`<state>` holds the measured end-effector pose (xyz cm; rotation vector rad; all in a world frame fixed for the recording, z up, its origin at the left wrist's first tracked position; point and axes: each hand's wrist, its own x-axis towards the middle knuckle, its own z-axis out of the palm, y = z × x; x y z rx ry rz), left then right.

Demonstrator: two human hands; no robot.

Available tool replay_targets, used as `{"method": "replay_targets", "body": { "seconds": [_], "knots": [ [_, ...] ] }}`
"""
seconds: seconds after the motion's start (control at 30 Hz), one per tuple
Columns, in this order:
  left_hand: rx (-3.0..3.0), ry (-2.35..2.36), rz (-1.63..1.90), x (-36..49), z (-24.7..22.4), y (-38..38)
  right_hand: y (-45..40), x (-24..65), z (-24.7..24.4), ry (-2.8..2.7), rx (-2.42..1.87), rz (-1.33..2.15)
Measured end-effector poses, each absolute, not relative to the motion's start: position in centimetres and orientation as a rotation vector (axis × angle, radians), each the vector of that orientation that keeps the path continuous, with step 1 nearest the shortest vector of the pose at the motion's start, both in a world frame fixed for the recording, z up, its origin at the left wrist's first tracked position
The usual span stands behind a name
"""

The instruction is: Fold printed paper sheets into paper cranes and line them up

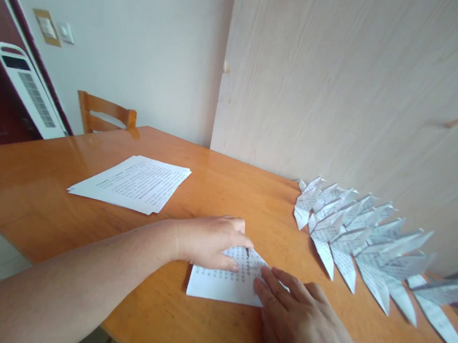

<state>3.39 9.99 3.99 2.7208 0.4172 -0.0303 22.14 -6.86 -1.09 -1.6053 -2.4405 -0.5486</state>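
Observation:
A folded sheet of printed paper [218, 288] lies on the table right before me, its upper right side slanting down to a point. Across its upper left part rests my left hand [214, 240], thumb on the print and index finger reaching to the slanted edge, with a gap between the two. Some of that hand's other fingers are curled and partly hidden. My right hand [306, 320] presses its outstretched fingers flat on the paper's right side and covers that corner. Neither hand grips the sheet.
A stack of printed sheets [131, 183] lies on the wooden table [154, 307] to the left. Rows of folded paper pieces [356, 226] stand at the right, near a wooden panel [348, 86]. Behind the far left edge is a chair [107, 109].

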Motion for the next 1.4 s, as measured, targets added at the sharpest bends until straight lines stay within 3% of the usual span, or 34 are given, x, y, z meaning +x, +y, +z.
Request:
{"method": "replay_targets", "body": {
  "seconds": [1.4],
  "knots": [
    [2.74, 0.398, -0.008, 3.5, 3.7, 9.9, -7.1, 22.0, -0.4, -2.467, -1.636, -0.481]
  ]
}}
